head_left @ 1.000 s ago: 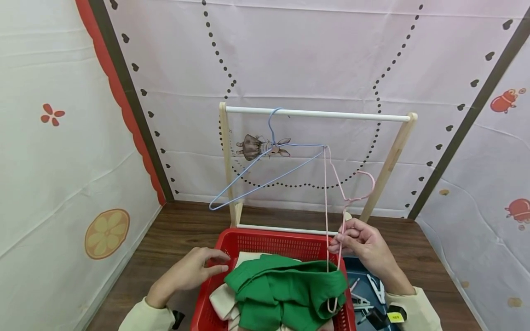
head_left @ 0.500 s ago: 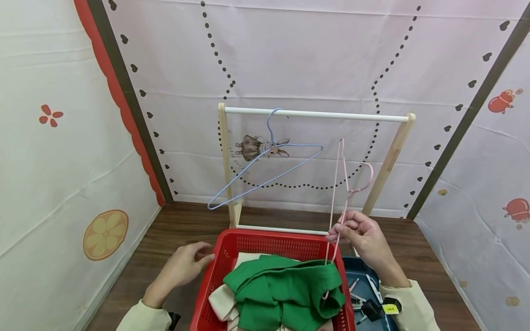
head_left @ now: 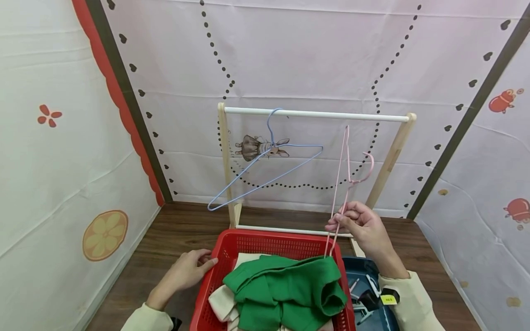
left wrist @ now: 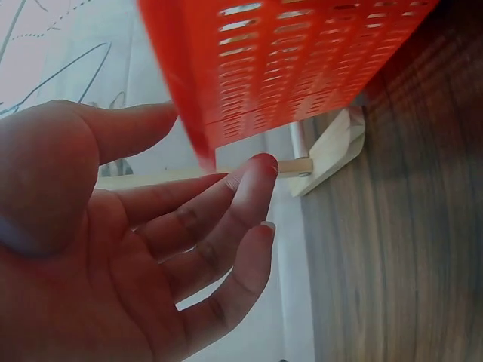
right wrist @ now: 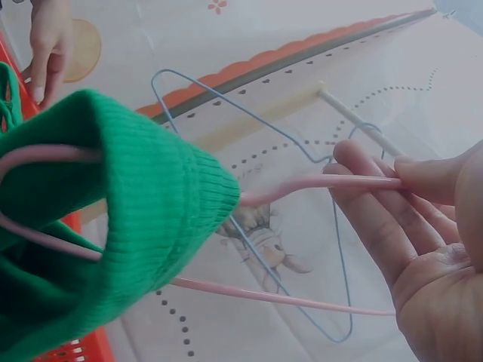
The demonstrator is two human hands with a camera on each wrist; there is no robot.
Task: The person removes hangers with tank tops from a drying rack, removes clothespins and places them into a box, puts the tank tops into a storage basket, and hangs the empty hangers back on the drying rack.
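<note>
My right hand [head_left: 364,227] pinches a pink clothes hanger [head_left: 348,161] between thumb and fingers, above the basket's right rear side. The hanger is turned on end, its hook to the right. Its lower end goes into a green garment [head_left: 285,289]; in the right wrist view that end shows inside the opening, past the ribbed band [right wrist: 166,204]. The garment lies bunched on cream cloth [head_left: 223,301] in a red basket [head_left: 265,236]. My left hand [head_left: 184,273] is at the basket's left rim, thumb and fingers loosely bent; whether it touches is unclear.
A blue hanger [head_left: 265,184] hangs from the white rail [head_left: 331,115] of a wooden-sided rack [head_left: 391,161] behind the basket. On the right stands a dark blue tray [head_left: 352,264] with several white clips [head_left: 364,317]. Printed fabric walls [head_left: 298,55] enclose the wooden table [head_left: 190,220].
My right hand has risen, lifting the pink hanger away from the blue one. The hanger's lower end has slipped out of sight in the green garment. My left hand drew left, then returned toward the rim.
</note>
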